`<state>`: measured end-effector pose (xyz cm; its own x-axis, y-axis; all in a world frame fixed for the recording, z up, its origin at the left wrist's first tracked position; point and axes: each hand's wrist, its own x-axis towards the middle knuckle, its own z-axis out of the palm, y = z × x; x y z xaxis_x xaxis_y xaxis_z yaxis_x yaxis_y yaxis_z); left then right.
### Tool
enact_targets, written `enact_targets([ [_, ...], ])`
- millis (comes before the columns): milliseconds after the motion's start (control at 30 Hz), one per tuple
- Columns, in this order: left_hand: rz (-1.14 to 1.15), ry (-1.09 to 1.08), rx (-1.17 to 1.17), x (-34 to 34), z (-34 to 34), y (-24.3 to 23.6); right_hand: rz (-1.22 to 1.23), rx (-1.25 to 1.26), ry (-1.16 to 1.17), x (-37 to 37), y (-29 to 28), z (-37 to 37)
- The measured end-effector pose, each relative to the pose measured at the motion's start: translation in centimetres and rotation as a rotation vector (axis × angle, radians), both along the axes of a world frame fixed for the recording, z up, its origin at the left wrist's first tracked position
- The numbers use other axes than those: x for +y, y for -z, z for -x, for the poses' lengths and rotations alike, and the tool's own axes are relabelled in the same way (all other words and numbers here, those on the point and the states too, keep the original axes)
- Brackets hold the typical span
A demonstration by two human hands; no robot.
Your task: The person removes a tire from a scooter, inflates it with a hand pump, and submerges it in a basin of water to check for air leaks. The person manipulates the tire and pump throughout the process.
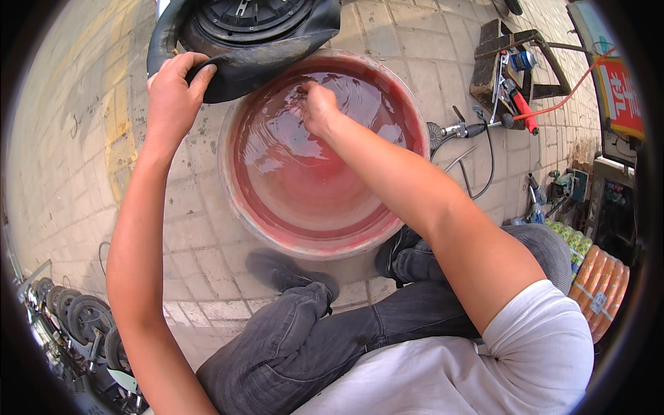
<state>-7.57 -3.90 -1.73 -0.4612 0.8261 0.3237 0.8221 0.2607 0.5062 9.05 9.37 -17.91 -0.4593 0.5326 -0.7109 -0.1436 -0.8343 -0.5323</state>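
Observation:
My left hand (176,86) pinches the edge of a loose black rubber inner tube (242,77), thumb on one side and fingers on the other. A small brass-coloured piece shows beside its knuckles. The tube bends around a black wheel (252,21), which is cut off by the top of the view. Below them stands a round red basin (235,204) of water, with the tube over its far rim. My right hand (320,109) reaches to the water, fingers curled and partly hidden. Ripples spread around it; anything inside its fingers cannot be made out.
At right, an open toolbox (487,66) holds tools, including one with a red handle (522,111). A tool with a wire brush and hose (456,131) lies beside the basin. Coiled orange hose (600,290) stands lower right; several small wheels (90,318) lie lower left.

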Motion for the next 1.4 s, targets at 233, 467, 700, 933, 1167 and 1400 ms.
enact_targets([
  [233,0.037,-0.023,-0.005,-0.2,-0.2,-0.7,0.107,0.003,0.096,-1.8,-0.5,2.1],
  [467,0.023,-0.01,0.019,-0.3,-0.4,-0.5,0.247,0.132,0.269,-2.8,-0.8,3.3],
  [700,0.016,-0.035,-0.037,-0.3,-0.4,-0.6,0.274,0.25,0.283,-3.7,-1.2,3.9],
  [933,0.021,-0.039,-0.047,-0.4,-0.2,-0.5,0.299,0.295,0.255,-3.9,-1.4,3.6],
  [1167,0.074,-0.023,-0.045,-0.3,-0.1,-0.9,0.277,0.301,0.188,-4.5,-1.5,3.6],
  [1400,0.007,-0.05,-0.017,0.0,0.1,-1.5,0.238,0.39,-0.015,-6.9,-5.0,4.0],
])
